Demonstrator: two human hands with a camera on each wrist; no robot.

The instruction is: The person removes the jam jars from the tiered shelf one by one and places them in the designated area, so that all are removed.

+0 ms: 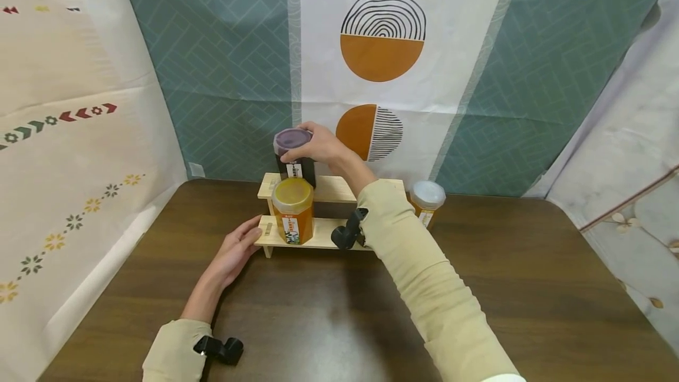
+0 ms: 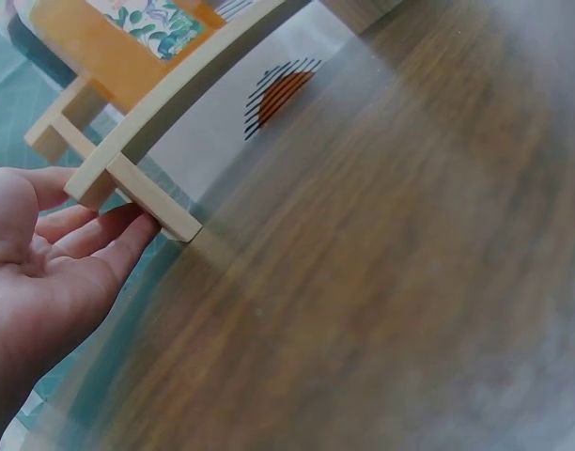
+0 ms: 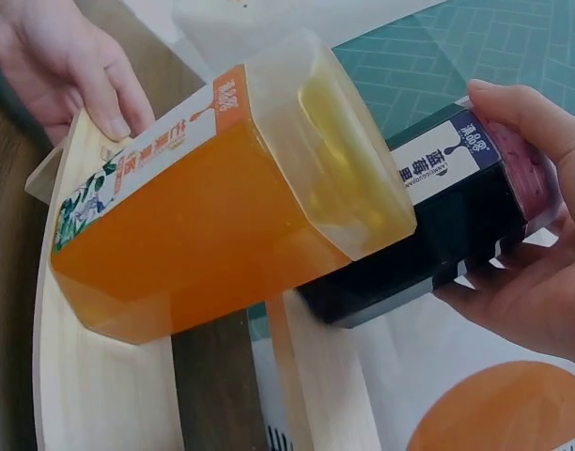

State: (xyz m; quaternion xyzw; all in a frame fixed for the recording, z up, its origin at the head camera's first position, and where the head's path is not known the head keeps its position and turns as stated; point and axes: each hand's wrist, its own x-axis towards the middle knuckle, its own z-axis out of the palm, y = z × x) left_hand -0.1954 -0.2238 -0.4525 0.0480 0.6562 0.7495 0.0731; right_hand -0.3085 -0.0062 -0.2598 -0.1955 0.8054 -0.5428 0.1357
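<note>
Head view: two-step wooden rack (image 1: 325,236) on a brown table (image 1: 297,311) with streaky wood grain.
Rack wood: pale and smooth, with long flat boards and square-edged legs.
Dark jar (image 1: 294,168): almost black and shiny, with flat sides, a purple top and a white label; it is at the left end of the top step (image 1: 334,188), and I cannot tell if its bottom touches the wood.
Orange jar (image 1: 293,217): smooth, flat-sided, with a cloudy yellow top and a flowery label; it stands upright on the lower step (image 1: 269,229).
Third jar (image 1: 427,196): orange, pale lid, near the rack's right end.
Right hand (image 1: 320,145): curls around the dark jar's top, thumb on one side, fingers on the other.
Left hand (image 1: 237,255): thumb and bent fingers grip the lower step's left end.
</note>
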